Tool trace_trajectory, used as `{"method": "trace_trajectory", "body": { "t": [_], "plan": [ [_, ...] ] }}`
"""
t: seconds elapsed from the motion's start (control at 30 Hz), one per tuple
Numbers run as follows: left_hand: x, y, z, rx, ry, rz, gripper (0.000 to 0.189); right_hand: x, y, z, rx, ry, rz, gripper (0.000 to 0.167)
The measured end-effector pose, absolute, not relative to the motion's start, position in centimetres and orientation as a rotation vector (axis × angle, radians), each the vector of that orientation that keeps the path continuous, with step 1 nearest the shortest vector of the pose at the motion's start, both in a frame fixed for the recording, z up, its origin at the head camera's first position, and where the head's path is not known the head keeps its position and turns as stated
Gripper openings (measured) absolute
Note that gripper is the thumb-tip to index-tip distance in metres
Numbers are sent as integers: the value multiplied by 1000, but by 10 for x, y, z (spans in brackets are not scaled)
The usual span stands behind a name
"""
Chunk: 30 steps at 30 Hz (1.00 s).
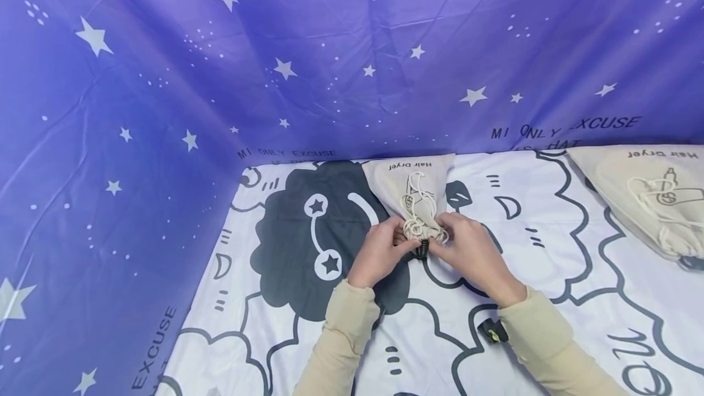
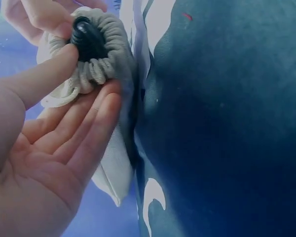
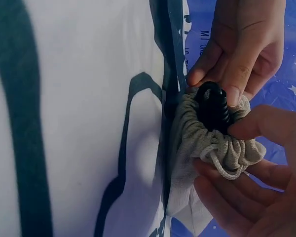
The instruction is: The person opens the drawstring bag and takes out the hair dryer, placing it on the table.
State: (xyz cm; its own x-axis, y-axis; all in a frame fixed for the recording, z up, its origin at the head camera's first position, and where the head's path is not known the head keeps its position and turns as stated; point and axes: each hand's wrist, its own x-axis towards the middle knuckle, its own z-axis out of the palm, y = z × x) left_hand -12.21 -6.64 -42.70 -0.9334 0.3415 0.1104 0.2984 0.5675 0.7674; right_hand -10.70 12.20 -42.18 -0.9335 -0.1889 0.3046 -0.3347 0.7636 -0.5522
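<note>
Starry purple backdrop [image 1: 330, 17] — white patterned cloth [image 1: 591, 307] below

Head view bright, curtain [image 1: 341, 47] sheened at twelve o'clock; wrist views dimmer, left's cloth [image 2: 222, 133] murky at three o'clock

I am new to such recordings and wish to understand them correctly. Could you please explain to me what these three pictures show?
There is no machine here: a person works with two bare hands. The wide picture comes from a camera on the head; the two close ones come from cameras on the left and right wrists. The left hand and right hand hold the gathered mouth of a pale cloth bag printed "Hair Dryer". In its opening shows a black coil, perhaps a cord. On the patterned cloth, a similar bag lies to the right. A small black object lies by the right sleeve; I cannot tell what it is.
</note>
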Motion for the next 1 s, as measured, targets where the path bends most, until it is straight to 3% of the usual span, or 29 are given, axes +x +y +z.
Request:
{"method": "trace_trajectory", "body": {
  "t": [0.23,1.0],
  "plan": [
    [-120,-64,-427,626,2980,1185,16,-109,120,-423,381,-2729,903,17],
    [-117,-55,-434,331,2993,1274,27,-105,124,-426,363,-2722,875,29]
  ]
}}
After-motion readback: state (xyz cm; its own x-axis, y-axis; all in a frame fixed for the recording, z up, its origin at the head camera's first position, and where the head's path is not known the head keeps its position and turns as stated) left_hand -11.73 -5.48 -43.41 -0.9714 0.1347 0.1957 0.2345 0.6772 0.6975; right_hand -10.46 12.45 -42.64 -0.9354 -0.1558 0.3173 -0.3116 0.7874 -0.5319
